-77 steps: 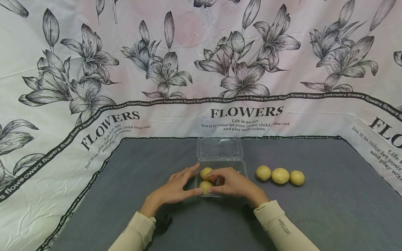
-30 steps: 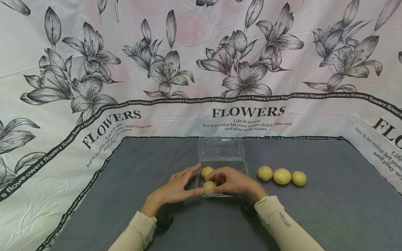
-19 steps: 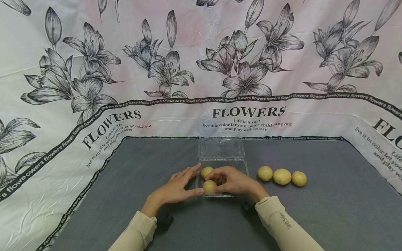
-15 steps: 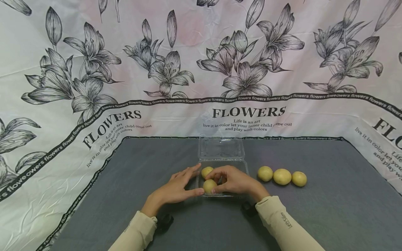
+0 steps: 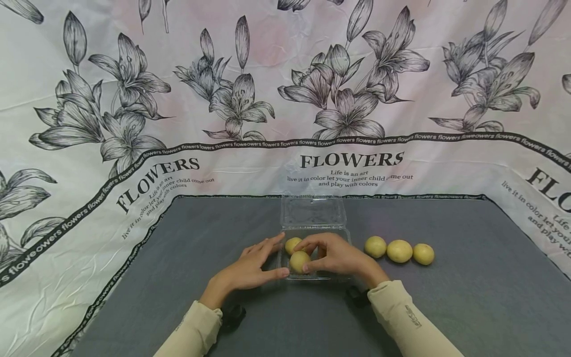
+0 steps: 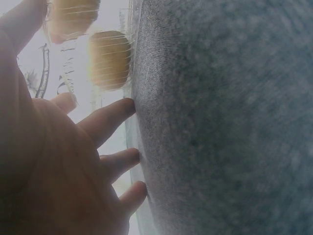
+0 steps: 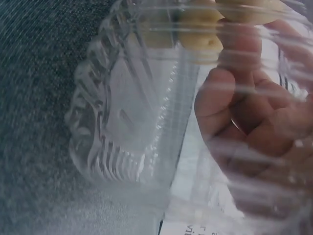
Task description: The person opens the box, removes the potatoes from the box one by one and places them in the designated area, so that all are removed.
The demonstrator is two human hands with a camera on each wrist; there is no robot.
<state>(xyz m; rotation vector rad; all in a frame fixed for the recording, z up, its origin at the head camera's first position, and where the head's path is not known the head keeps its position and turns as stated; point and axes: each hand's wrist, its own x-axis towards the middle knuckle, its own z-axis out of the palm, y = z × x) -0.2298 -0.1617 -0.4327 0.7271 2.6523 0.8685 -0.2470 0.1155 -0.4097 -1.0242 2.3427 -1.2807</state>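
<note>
A clear plastic clamshell box (image 5: 313, 212) stands on the table with its lid tipped back. My right hand (image 5: 333, 254) reaches into its left half and pinches a small round yellow potato (image 5: 300, 262) between thumb and fingers. Behind that one, a second yellow potato (image 5: 292, 245) sits in the box, partly covered by my right fingers. In the left wrist view the pinched potato (image 6: 74, 17) shows higher than the other through the ribbed wall. My left hand (image 5: 247, 267) lies along the box's left side, fingers spread, thumb by the front left corner.
Three more yellow potatoes (image 5: 399, 251) lie in a row on the grey tabletop (image 5: 459, 297), right of the box. A white flower-print cloth (image 5: 250, 168) hangs behind the table and along its sides.
The front potato has risen slightly and shifted a little rightward with my right hand, whose index finger and thumb stand wider apart around it. My left hand has stayed put.
</note>
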